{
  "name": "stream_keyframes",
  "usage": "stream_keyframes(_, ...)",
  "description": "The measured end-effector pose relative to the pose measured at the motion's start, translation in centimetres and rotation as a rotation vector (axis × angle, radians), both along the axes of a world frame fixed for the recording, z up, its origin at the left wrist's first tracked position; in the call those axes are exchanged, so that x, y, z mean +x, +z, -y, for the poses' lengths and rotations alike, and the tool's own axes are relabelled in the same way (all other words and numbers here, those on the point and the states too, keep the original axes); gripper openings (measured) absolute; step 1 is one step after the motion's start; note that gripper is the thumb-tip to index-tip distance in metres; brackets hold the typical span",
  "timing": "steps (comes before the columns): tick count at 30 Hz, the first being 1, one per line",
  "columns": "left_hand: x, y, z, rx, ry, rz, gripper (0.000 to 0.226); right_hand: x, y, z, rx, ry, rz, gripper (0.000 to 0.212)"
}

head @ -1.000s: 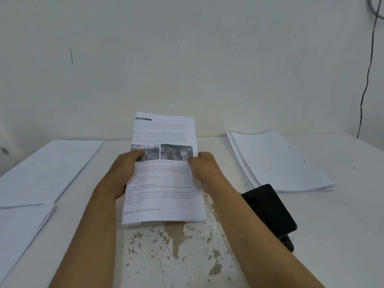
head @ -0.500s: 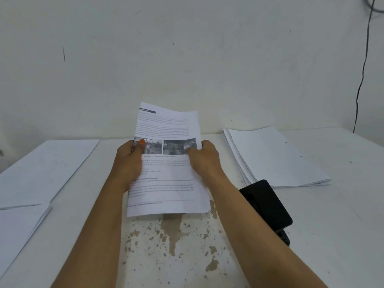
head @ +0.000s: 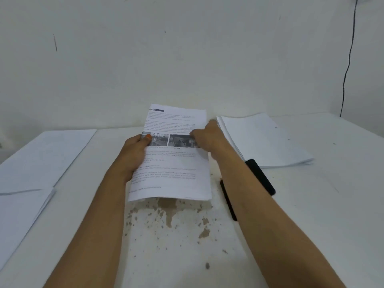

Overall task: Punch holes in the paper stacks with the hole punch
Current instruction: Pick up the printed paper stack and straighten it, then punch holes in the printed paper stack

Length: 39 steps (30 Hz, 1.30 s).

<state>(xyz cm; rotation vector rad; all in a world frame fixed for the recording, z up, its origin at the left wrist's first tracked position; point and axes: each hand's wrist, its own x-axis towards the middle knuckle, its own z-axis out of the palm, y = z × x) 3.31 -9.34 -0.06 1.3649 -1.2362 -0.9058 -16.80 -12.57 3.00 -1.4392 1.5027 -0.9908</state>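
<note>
- On the white table (head: 311,215), chipped paint shows at centre; paper piles left (head: 41,154) run off frame.
- Printed stack (head: 172,169) held above centre, left hand (head: 135,154) and right hand (head: 207,138) gripping its edges.
- Black hole punch (head: 259,177) lies mostly hidden behind right forearm, beside blank stack (head: 264,140).

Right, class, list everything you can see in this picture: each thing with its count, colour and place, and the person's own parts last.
Printed paper stack: one, white with black text and grey photos, held above the table's middle.
Plain paper stack: one, white, far right of the table, beside the right hand.
Paper piles: two, white, on the table's left side, one nearer.
Hole punch: one, black, on the table right of the held stack, partly hidden by the right forearm.
Table: one, white, with brown chipped patches in the near middle.
Cable: one, black, hanging down the wall, far right.
Left hand: one, grip on the printed stack's left edge.
Right hand: one, grip on its right edge.
</note>
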Motion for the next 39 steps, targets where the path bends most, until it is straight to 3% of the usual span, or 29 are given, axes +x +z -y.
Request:
stream_keyframes(4,-0.2,-2.0,-1.5,0.064,0.076,0.059,0.025,-2.6,1.2,-1.3,-0.032,0.069,-0.193,0.072)
stream_keyframes(9,-0.7,-2.8,-2.5,0.041,0.149,0.095,0.024,-6.1,1.7,-3.2,-0.006,0.132,-0.176,0.036)
stream_keyframes(12,-1.0,-3.3,-3.4,-0.008,0.213,0.13,0.018,-8.7,1.4,-4.4,-0.09,0.148,-0.187,0.028)
stream_keyframes(18,-1.7,-3.8,-5.2,-0.029,0.234,0.144,0.015,-11.8,-2.1,-6.7,-0.24,0.036,0.195,0.012)
stream_keyframes(26,-2.8,-4.2,-6.1,-0.05,0.251,0.135,0.018,-11.4,-4.8,-7.8,-0.102,-0.024,0.686,0.022)
stream_keyframes(29,-2.7,-4.2,-6.1,-0.071,0.231,0.117,0.021,-11.5,-4.8,-7.8,-0.12,-0.014,0.676,0.025)
stream_keyframes(34,-2.6,-4.0,-6.2,-0.108,0.172,0.098,0.033,-11.9,-4.9,-8.0,-0.23,-0.013,0.429,0.019)
stream_keyframes(39,-2.9,-3.6,-6.3,-0.158,0.157,0.059,0.035,-12.0,-4.8,-8.1,-0.251,-0.023,0.363,0.017)
